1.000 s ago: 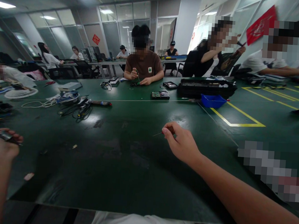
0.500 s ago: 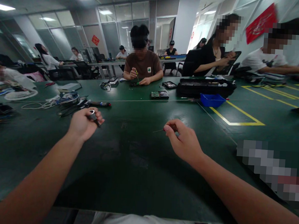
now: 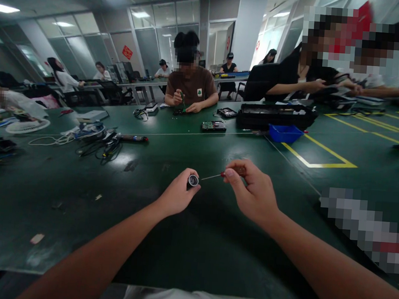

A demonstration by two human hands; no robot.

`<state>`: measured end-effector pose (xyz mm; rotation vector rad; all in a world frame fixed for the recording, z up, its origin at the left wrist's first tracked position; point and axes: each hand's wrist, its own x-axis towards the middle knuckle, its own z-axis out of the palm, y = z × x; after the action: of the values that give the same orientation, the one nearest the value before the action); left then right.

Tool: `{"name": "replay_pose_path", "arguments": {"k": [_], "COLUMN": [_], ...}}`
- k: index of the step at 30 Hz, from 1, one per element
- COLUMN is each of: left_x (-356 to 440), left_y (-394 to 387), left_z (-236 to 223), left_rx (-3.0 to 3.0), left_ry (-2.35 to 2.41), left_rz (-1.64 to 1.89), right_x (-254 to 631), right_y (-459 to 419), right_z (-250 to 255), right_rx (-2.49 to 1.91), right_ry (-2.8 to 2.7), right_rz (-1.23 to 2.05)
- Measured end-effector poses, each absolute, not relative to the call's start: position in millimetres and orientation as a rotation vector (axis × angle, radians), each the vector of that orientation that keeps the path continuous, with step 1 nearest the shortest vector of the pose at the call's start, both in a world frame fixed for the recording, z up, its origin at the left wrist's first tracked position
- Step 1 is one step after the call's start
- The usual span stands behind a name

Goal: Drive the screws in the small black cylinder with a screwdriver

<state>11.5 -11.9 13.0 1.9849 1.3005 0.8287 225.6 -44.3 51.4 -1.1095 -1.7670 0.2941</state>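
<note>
We see the left hand point(image 3: 177, 194), which has swung in from the far-left side of the bench over the last second, now at the middle of the green table point(image 3: 212, 264). Its fingers are closed around a short dark cylinder point(image 3: 193, 181), whose round, silvery open end faces us. The right hand point(image 3: 253, 187), nearly unmoved, grips the reddish handle of a slim screwdriver point(image 3: 222, 174), its shaft pointing left. The tip lies just beside the cylinder's rim, apparently without touching. We judge that the change brings tool and part, previously well apart, into one working space. Both are held above the table's near half; on its far side we note a blue tray point(image 3: 285, 134) at right and tangled cables point(image 3: 105, 148) at left.
</note>
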Motion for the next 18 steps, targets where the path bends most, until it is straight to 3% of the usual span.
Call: {"name": "replay_pose_path", "arguments": {"k": [18], "left_x": [3], "left_y": [-8], "left_z": [2], "left_rx": [2.014], "left_ry": [1.111], "left_rz": [0.832], "right_x": [219], "right_y": [-43], "right_z": [45], "right_rx": [-1.174], "right_ry": [-1.83], "right_rz": [0.363]}}
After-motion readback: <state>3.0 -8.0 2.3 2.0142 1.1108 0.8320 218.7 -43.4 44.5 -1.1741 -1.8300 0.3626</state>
